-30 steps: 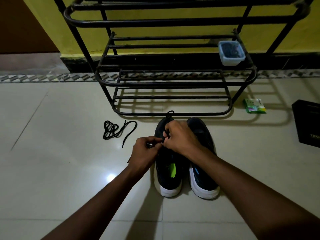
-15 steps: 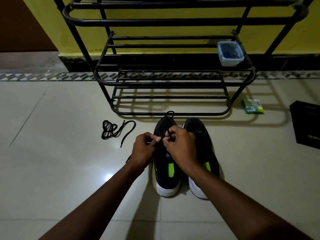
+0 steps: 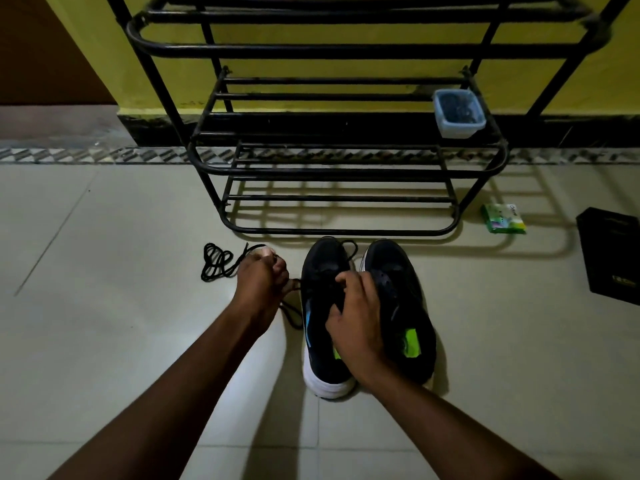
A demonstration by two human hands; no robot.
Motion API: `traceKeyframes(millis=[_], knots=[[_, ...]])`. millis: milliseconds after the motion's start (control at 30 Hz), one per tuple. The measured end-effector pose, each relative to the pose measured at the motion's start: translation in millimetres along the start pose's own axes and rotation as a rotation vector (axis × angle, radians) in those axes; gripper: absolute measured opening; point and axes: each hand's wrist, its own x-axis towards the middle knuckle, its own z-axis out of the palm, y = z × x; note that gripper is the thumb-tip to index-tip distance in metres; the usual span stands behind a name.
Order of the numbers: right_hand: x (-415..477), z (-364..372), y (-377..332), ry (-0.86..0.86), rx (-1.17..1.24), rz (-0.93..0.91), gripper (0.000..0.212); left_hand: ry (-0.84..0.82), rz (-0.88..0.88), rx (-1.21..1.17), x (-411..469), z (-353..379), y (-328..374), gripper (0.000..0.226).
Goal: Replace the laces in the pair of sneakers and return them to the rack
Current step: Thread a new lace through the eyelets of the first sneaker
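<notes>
Sneakers (image 3: 367,317) black, white soles, green tabs

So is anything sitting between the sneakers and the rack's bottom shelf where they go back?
Nothing visible. The sneakers sit toes-first right at the rack, and its lowest shelf holds nothing. The plastic container sits on a higher shelf; the loose lace lies off to the left.
</notes>
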Motion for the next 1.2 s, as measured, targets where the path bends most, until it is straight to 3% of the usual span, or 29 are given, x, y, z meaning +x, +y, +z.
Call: traceKeyframes(millis=[67, 133, 167, 233, 300, 400, 467, 533, 600, 667, 700, 800, 933, 1000, 1067, 1200], knots=[[2.8, 1.7, 2.9, -0.006, 0.032, 0.061, 0.053, -0.131, 0.202, 0.493, 1.2, -12.0, 3.0, 0.023], [4.1, 3.9, 3.8, -0.011, 0.039, 0.093, 0.061, -0.286, 0.443, 1.187, 5.5, -27.0, 3.6, 0.018], [4.1, 4.6, 3.7, -0.018, 0.034, 0.101, 0.065, -0.346, 0.502, 1.389, 8.5, -31.4, 3.0, 0.017], [3.7, 5.6, 3.9, -0.03, 0.015, 0.091, 0.069, -0.371, 0.514, 1.297, 6.1, -33.6, 4.9, 0.011], [3.3, 5.8, 4.1, -0.026, -0.009, 0.072, 0.071, -0.303, 0.486, 0.92, 0.0, -28.6, 7.7, 0.023], [3.6, 4.0, 2.6, -0.042, -0.031, 0.084, 0.074, -0.257, 0.269, 0.245, -9.9, -13.3, 15.7, 0.039], [3.8, 2.6, 1.4, -0.053, -0.058, 0.098, 0.077, -0.207, 0.13, 0.014, -11.8, -10.6, 17.0, 0.039], [4.3, 3.0, 1.3, -0.042, -0.087, 0.105, 0.08, -0.15, 0.257, 0.316, -7.0, -19.5, 14.7, 0.033], [5.4, 4.9, 1.8, -0.036, -0.117, 0.115, 0.081, -0.167, 0.504, 0.992, -1.2, -33.4, 12.3, 0.023], [5.4, 5.9, 2.3, -0.044, -0.154, 0.107, 0.082, -0.216, 0.57, 1.44, -2.9, -37.8, 16.7, 0.034], [5.9, 5.8, 2.2, -0.052, -0.164, 0.102, 0.082, -0.227, 0.526, 1.467, -4.1, -36.1, 19.4, 0.038], [5.6, 3.1, 1.4, -0.071, -0.166, 0.098, 0.082, -0.306, 0.309, 1.059, -8.5, -25.1, 20.4, 0.041], [4.8, 0.3, 0.2, -0.092, -0.196, 0.099, 0.083, -0.365, 0.208, 0.813, -13.0, -20.8, 8.3, 0.042], [5.9, -0.5, -0.7, -0.092, -0.216, 0.114, 0.082, -0.288, 0.17, 0.789, -9.0, -22.7, -5.0, 0.033], [6.9, 0.4, -2.2, -0.085, -0.228, 0.123, 0.083, -0.187, 0.157, 0.865, -3.9, -22.3, -16.0, 0.008], [7.9, 2.4, -2.9, -0.09, -0.222, 0.131, 0.083, -0.23, 0.251, 1.11, -3.4, -17.6, -21.3, 0.017]])
